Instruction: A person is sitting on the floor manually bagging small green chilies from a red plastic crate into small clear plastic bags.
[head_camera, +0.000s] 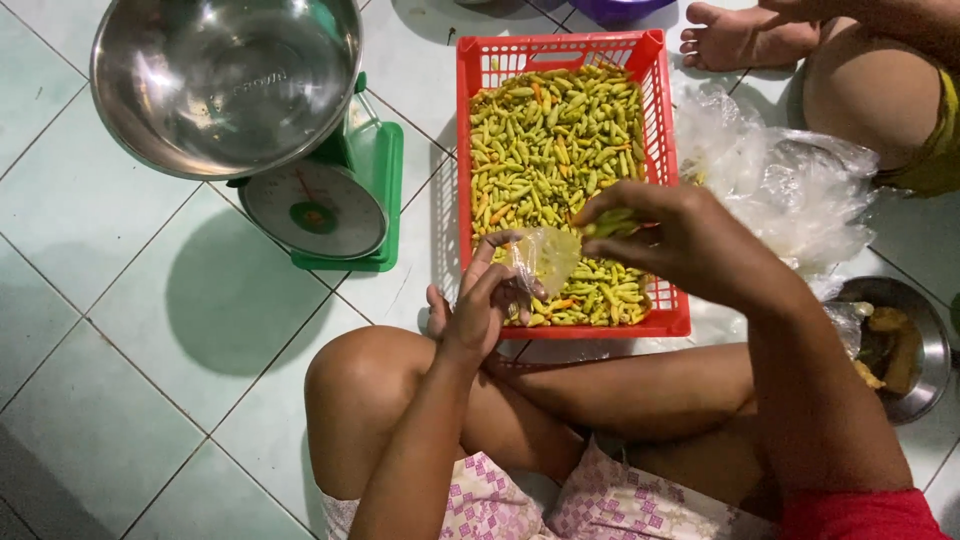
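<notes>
Seated on the floor, the left hand (480, 300) pinches a thin clear bag (548, 258) open at its rim; it looks light, floppy, slippery. The right hand (670, 235) grips small chillies (612, 224) above the red basket's (465, 200) near edge.

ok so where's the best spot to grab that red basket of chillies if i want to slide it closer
Probably the red basket by its near rim, coming from the sitter's side. That edge sits just past the knees and stands proud of the chillies. The left hand, pinching a small clear bag, and the right hand, holding chillies, hover over it.
</notes>
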